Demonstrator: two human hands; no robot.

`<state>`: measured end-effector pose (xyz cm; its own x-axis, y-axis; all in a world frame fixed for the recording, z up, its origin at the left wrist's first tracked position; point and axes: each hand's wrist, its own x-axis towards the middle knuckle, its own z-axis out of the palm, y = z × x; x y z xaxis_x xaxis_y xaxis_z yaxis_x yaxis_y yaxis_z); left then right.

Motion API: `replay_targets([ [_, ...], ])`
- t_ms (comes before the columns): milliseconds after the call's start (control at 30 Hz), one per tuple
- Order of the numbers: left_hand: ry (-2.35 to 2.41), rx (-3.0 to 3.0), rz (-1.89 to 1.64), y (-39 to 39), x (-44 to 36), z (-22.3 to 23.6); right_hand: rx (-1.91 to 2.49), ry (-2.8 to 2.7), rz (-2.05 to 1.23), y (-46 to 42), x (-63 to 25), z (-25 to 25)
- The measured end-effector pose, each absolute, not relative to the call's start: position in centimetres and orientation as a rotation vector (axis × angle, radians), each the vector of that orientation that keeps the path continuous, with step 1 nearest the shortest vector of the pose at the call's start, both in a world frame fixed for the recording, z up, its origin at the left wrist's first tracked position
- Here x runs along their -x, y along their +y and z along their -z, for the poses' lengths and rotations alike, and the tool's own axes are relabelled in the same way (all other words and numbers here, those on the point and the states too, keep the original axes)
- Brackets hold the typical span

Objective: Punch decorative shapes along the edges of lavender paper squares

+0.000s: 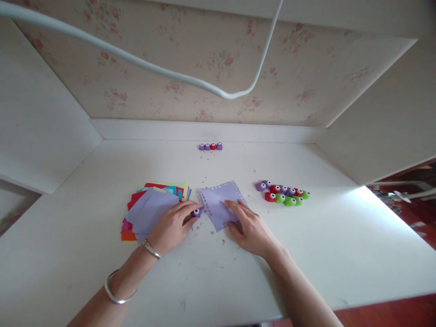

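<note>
My left hand (pixel 175 225) pinches a small purple craft punch (pixel 196 212) between thumb and fingers, beside the left edge of a light purple sheet of paper (pixel 218 206). Small punched holes run along the sheet's edges. My right hand (pixel 250 227) grips the sheet at its lower right, fingers on top and thumb at the lower edge. Partly under my left hand lies a stack of coloured paper (pixel 146 211), with light purple sheets on top and red, yellow, blue and orange ones showing beneath. Tiny punched bits are scattered around the sheet.
Several red, green and purple punches (pixel 284 193) stand grouped to the right on the white table (pixel 211 290). A short row of purple and red punches (pixel 210 146) is near the back wall. A white cable (pixel 190 79) hangs across the upper view. White panels border both sides.
</note>
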<state>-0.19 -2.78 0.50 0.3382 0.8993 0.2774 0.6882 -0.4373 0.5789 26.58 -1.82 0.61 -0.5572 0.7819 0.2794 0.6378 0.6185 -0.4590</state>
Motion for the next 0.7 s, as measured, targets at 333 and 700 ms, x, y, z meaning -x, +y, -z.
replay_targets([
  [333,1.351,-2.261,-0.819,-2.85,-0.29,-0.09,1.079,-2.474,-0.417,-1.70,-26.40,-0.78],
  [700,1.397,-2.171,-0.919,-2.79,-0.31,-0.51,1.003,-2.445,-0.228,-1.96,-26.14,-0.52],
])
